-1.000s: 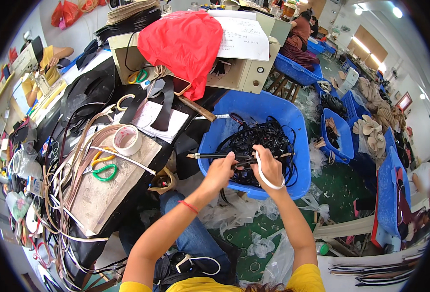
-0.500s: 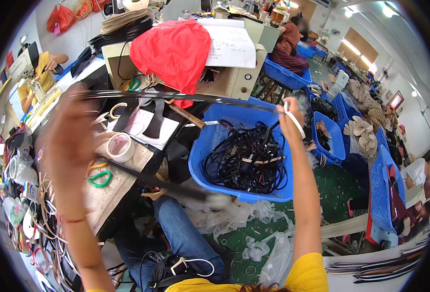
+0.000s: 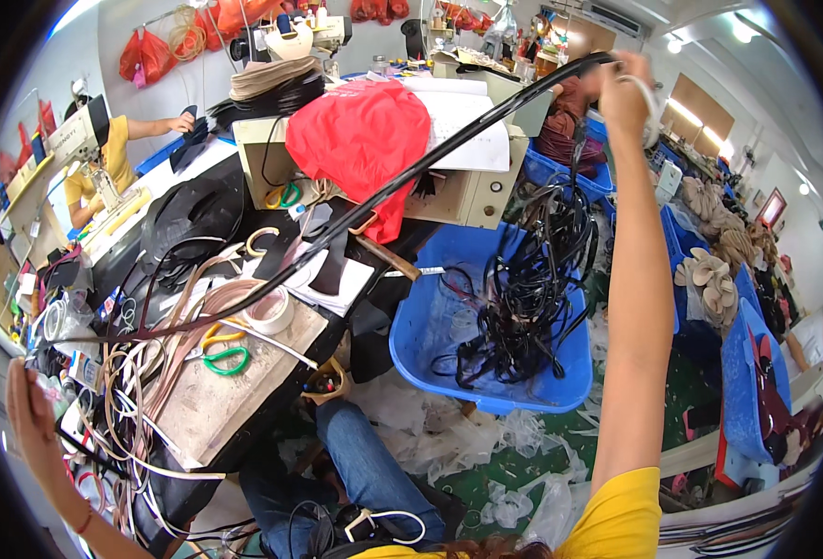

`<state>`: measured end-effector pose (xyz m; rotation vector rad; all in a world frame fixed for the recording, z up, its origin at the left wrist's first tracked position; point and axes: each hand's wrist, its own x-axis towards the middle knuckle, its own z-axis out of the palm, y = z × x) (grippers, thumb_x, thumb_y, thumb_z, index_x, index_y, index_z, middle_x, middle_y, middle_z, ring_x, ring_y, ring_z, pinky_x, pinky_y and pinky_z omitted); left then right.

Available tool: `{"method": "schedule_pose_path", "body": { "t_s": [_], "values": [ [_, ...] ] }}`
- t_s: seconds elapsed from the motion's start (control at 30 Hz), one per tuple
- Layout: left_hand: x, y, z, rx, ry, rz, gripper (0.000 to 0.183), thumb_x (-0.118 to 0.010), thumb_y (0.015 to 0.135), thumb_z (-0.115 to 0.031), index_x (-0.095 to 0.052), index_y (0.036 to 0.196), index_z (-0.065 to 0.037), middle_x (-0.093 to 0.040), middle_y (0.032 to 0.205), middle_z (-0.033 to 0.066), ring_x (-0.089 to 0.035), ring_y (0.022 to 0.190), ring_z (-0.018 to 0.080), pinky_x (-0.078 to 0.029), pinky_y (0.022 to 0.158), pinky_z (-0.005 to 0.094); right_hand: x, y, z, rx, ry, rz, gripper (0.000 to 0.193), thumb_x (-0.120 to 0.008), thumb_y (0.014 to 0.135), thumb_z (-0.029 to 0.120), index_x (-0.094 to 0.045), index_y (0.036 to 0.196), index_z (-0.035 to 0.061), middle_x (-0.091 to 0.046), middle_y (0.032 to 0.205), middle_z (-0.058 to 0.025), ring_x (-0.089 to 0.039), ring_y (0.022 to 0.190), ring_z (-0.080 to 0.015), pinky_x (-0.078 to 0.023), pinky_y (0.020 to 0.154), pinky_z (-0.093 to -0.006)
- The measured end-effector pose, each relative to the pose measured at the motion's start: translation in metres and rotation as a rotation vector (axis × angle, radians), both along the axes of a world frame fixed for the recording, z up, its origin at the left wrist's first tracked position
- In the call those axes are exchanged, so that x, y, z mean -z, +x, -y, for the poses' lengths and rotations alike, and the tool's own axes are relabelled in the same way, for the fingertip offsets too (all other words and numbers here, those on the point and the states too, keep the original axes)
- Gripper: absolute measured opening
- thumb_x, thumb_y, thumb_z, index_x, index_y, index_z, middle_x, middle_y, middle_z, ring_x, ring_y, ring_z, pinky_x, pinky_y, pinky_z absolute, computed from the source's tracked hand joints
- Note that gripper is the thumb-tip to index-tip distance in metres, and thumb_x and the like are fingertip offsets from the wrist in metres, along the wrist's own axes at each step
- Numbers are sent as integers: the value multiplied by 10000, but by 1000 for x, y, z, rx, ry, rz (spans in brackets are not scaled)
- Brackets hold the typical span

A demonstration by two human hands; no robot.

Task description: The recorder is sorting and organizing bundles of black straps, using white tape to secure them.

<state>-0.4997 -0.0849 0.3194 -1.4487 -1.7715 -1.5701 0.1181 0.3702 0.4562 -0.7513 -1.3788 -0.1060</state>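
High at the upper right, my right hand (image 3: 621, 98) is closed on one end of several long, thin black strips (image 3: 411, 172). A white loop (image 3: 652, 107) encircles that hand. The strips slant down across the table to the far left. My left hand (image 3: 31, 410) is at the left rim of view, fingers stretched out, just below the strips' far end; a short dark strip (image 3: 90, 449) passes beside it. A tangled bundle of black strips (image 3: 532, 289) rises out of the blue tub (image 3: 430, 345), left of my right forearm.
On the table lie green-and-orange scissors (image 3: 228, 360), a tape roll (image 3: 269, 309), a hammer (image 3: 391, 256) and pale strips (image 3: 155, 396). A red plastic bag (image 3: 360, 140) covers a beige box. Another person (image 3: 113, 158) sits at a sewing machine. Plastic scraps (image 3: 486, 447) litter the floor.
My right hand has swung up and right, still holding the strips. My left hand has dropped to the lower left. The black bundle now stands up from the tub.
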Motion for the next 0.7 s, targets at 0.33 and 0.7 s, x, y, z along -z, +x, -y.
{"method": "schedule_pose_path", "body": {
  "t_s": [0.33,0.7],
  "values": [
    [-31,152,-60,260,-403,190,106,-504,922,-106,-564,915,-19,-448,702,-14,-387,593,42,-270,508,184,-57,12,9,392,72,-167,443,-454,922,455,-606,993,45,-649,810,-131,-633,760,-255,-474,712,-372],
    [-54,265,-144,869,-435,471,454,-580,914,-268,-490,1243,31,-580,1127,133,-509,629,42,-397,528,163,83,-175,201,-231,179,934,332,-583,800,102,-471,1113,115,-574,674,-114,-575,541,-330,-449,448,-391]
  ]
}}
